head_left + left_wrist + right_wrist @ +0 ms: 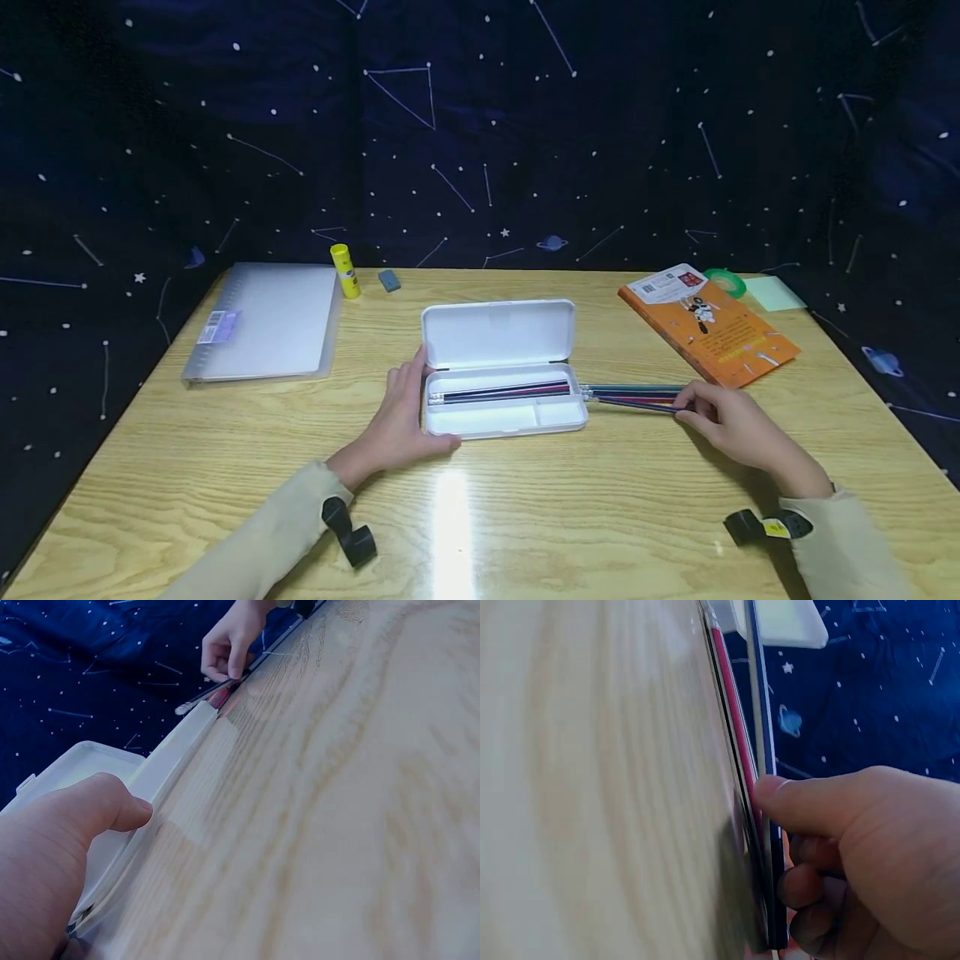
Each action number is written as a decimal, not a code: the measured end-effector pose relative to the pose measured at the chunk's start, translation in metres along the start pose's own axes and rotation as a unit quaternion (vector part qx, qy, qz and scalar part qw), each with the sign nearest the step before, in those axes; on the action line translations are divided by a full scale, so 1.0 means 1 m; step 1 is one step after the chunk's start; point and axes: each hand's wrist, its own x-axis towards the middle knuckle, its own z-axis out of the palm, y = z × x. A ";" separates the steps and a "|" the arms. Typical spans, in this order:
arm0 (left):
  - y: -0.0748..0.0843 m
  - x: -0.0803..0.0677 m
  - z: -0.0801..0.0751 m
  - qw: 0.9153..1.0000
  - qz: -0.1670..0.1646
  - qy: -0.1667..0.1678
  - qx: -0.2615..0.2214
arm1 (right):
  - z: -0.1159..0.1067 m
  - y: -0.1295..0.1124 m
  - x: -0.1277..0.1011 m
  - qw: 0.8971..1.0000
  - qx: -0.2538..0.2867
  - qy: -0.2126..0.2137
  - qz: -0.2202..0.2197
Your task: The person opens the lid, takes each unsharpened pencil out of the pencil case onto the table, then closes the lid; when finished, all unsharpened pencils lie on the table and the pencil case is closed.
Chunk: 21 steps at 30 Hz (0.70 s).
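Mid-tabletop: left hand [397, 421] rests flat, fingers straight, against the open pencil case [502, 392], right hand [731, 421] pinches loose pencils [633, 396] just beside its right end; likely risk: the bundle fans apart and snags the case wall.

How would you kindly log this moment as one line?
left hand: rests on open pencil case | right hand: pinches loose pencils beside case | surface: table

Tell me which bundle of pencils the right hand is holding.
The pencils lying on the table right of the white case, pinched by the right hand; the others lie inside it.
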 end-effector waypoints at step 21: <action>0.002 -0.002 0.000 1.000 -0.004 -0.001 -0.001 | 0.005 0.002 0.013 1.000 0.011 0.021 0.011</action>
